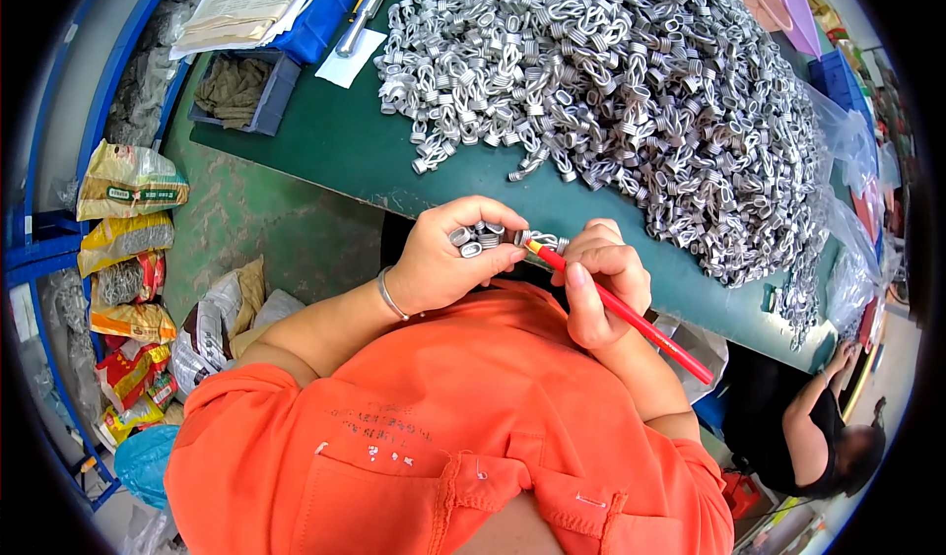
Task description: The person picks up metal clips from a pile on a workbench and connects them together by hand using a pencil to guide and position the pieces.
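My left hand [445, 256] is closed around several small silver metal fittings [478, 239], each with a ribbed sleeve and a twisted loop. Thumb and forefinger pinch one fitting [537, 238] whose loop points toward my right hand [609, 277]. That hand is closed on a long red pen-shaped tool [658, 330] with a yellow front end. The tool's tip meets the pinched fitting or lies just in front of it; which one, I cannot tell. Beyond both hands, a large heap of the same fittings [591, 72] covers much of the green table [345, 151].
A grey bin [266, 112] with cloth in it stands at the table's left end, beside a blue box [325, 13] under papers. Filled sacks [128, 181] line the left-hand shelving. Plastic bags [847, 151] hang at the right. Another person [808, 427] sits at the lower right.
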Motion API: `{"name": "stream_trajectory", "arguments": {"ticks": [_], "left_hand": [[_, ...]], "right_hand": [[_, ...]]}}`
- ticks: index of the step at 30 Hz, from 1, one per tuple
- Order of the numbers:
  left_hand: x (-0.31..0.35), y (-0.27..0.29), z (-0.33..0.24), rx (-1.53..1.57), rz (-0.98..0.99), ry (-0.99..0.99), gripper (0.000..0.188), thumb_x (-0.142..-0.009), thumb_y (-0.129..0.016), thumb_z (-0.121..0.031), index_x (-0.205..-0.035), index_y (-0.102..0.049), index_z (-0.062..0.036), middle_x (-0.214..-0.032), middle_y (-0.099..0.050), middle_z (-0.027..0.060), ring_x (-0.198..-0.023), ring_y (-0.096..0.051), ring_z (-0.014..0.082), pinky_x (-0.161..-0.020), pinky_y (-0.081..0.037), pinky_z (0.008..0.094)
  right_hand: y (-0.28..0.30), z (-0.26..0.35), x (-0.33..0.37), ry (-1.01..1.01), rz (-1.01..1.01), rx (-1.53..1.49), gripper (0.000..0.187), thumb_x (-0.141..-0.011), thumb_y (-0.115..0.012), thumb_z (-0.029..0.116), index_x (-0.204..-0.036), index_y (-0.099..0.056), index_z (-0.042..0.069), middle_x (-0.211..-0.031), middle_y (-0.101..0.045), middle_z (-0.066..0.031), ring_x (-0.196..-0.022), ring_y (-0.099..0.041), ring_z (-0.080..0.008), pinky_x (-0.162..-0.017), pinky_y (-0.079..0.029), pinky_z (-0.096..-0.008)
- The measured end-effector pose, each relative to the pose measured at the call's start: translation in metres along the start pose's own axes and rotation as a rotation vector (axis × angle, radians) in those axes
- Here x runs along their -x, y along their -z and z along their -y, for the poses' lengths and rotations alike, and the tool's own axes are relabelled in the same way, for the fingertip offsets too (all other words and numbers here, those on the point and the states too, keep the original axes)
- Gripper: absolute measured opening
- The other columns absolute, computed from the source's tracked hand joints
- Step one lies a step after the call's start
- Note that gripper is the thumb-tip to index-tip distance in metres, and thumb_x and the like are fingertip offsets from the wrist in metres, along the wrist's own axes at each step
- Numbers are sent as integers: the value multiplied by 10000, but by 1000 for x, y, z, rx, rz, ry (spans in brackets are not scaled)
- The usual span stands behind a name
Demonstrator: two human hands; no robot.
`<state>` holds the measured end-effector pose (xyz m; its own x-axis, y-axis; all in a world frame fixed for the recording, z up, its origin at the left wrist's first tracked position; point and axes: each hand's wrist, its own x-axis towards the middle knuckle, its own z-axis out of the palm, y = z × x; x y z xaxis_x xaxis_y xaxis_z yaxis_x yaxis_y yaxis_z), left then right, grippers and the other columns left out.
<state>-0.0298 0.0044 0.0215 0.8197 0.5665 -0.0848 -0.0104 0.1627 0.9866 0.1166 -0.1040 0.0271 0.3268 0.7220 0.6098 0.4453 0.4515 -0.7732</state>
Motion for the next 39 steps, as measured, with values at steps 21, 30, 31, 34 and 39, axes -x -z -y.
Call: {"name": "stream_trajectory", "arguments": {"ticks": [21, 30, 31, 34, 39], "left_hand": [[0, 2, 2, 44, -9, 85, 187, -764, -644, 10, -941, -590, -9, -829, -593, 25, -606, -525, 30, -504, -428, 160], [0, 0, -2, 110, -9, 149, 180, -774, -641, -7, -946, -589, -16, -803, -593, 13, -576, -510, 22, -485, -418, 158], [-1, 1, -3, 148, -6, 167, 179, -775, -639, -6, -945, -583, -12, -787, -596, 23, -551, -512, 27, -466, -416, 162], [-2, 2, -2, 253, -9, 233, 165, -772, -616, 27, -921, -551, 6, -741, -603, 80, -530, -554, 85, -437, -436, 194], [-2, 2, 1, 306, -26, 243, 165, -776, -610, 23, -926, -543, 5, -726, -602, 94, -524, -557, 103, -429, -440, 202]], "right_hand": [[-2, -2, -1, -59, 21, 63, 127, -668, -573, -69, -697, -489, 21, -597, -553, -78, -490, -505, -198, -568, -377, -310], [1, -2, 5, -154, -16, -149, 33, -830, -472, 46, -817, -443, 36, -597, -544, -58, -558, -497, -160, -655, -375, -329], [0, -1, 7, -207, -88, -187, 50, -852, -448, 86, -857, -442, 36, -639, -552, -79, -584, -499, -167, -681, -384, -336], [1, 1, 6, -298, -213, -104, 138, -900, -418, 93, -990, -473, 4, -782, -582, -132, -662, -538, -176, -699, -426, -305], [5, -6, 8, -309, -61, -110, 319, -666, -694, -52, -949, -556, 6, -977, -560, -128, -737, -552, -156, -670, -465, -256]]}}
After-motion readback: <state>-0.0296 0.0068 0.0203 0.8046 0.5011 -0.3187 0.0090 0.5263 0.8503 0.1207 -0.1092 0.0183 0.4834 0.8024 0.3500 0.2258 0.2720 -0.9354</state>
